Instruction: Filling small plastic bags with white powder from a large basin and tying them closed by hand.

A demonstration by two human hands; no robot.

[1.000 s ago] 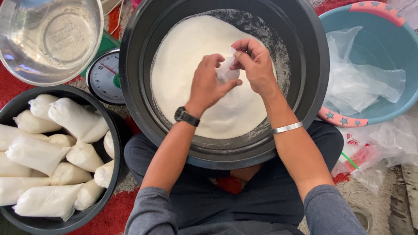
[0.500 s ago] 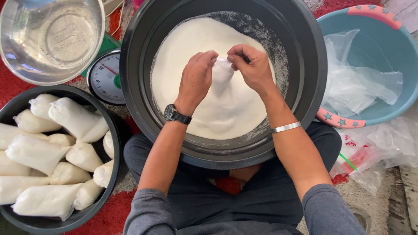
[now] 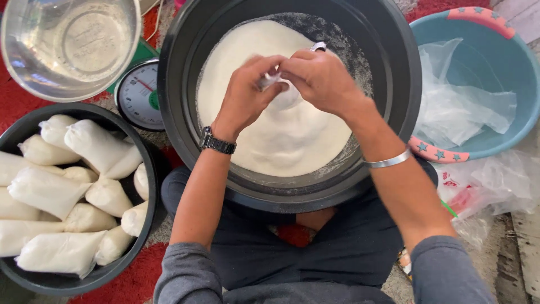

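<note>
Both hands pinch a small clear bag over the white powder in the big black tub.

The left hand point(image 3: 244, 93) and right hand point(image 3: 320, 79) meet, both closed on the bag point(image 3: 275, 84) between them, above the tub point(image 3: 394, 67) centre; the bag hangs straight down.

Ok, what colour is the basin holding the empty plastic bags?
Light blue basin with a pink, star-dotted rim, seen in the head view.
</note>
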